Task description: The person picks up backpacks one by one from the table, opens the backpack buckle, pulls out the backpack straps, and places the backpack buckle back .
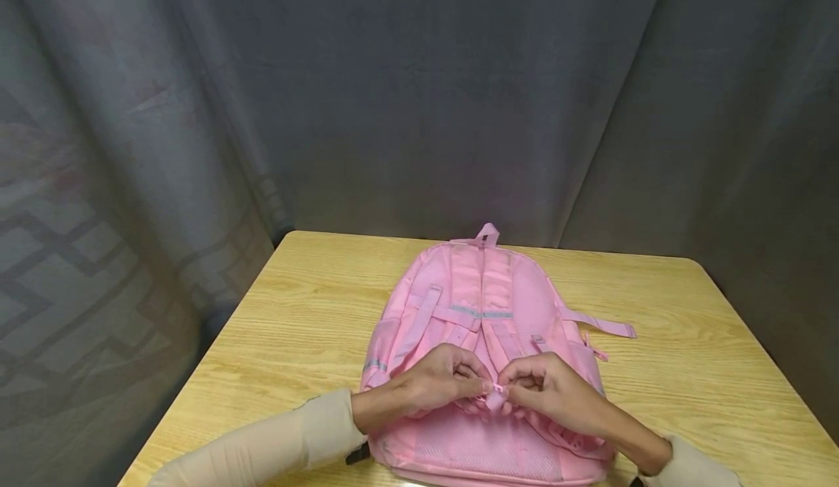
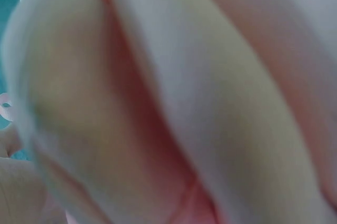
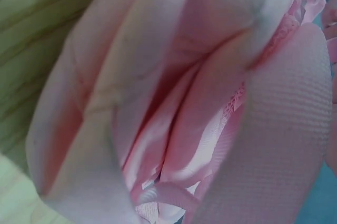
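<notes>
A pink backpack (image 1: 468, 370) lies on the table with its shoulder-strap side up and its top handle (image 1: 488, 234) pointing away from me. Over its lower middle my left hand (image 1: 435, 381) and right hand (image 1: 557, 392) meet, thumbs and fingertips pinching a small pink strap piece (image 1: 496, 398) between them. Which part of it each hand grips I cannot tell. Blurred, close-up fingers (image 2: 210, 108) fill the left wrist view. A ribbed pink strap (image 3: 274, 129) crosses the right wrist view, beside folds and the curled fingers of my right hand.
The wood-grain table (image 1: 682, 370) extends on both sides of the backpack. A loose strap (image 1: 599, 322) sticks out to the right, above a pink zipper pull (image 1: 596, 352). Grey curtains (image 1: 419, 101) hang behind and on the left.
</notes>
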Demonstrator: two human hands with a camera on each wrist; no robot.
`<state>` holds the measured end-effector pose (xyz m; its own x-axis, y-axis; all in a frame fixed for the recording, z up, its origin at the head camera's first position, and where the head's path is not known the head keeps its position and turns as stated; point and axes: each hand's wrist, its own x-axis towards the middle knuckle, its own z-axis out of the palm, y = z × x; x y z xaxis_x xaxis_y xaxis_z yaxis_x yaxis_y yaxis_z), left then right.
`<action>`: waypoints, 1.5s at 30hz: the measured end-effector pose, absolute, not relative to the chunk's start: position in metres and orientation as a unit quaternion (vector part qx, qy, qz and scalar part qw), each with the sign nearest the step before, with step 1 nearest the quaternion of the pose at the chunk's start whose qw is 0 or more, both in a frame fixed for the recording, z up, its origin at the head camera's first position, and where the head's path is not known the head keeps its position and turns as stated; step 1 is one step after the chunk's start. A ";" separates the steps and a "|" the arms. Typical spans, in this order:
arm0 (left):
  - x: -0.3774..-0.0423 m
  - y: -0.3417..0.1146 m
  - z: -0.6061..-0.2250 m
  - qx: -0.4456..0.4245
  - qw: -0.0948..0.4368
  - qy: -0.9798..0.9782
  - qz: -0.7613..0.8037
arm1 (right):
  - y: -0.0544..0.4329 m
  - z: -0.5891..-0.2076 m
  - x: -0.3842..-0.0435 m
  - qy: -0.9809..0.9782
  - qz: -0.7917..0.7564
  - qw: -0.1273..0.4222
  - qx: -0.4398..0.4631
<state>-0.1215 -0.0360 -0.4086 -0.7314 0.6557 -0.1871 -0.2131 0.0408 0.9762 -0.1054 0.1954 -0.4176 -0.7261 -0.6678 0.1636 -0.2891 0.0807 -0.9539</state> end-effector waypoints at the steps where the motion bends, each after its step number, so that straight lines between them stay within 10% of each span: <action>1: -0.121 -0.036 -0.408 0.171 0.324 0.645 0.671 | 0.195 -0.417 -0.105 0.718 -0.589 0.160 -0.334; 22: -0.119 -0.037 -0.408 0.249 0.185 0.754 0.579 | 0.190 -0.394 -0.104 0.750 -0.565 0.254 -0.230; 45: -0.119 -0.036 -0.411 0.273 0.111 0.806 0.513 | 0.173 -0.392 -0.096 0.817 -0.497 0.209 -0.206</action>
<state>-0.1190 -0.0364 -0.4110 -0.8259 0.5546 0.1014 0.3271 0.3248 0.8874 -0.0960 0.1734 -0.3918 -0.8278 -0.5440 -0.1368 -0.1286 0.4215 -0.8977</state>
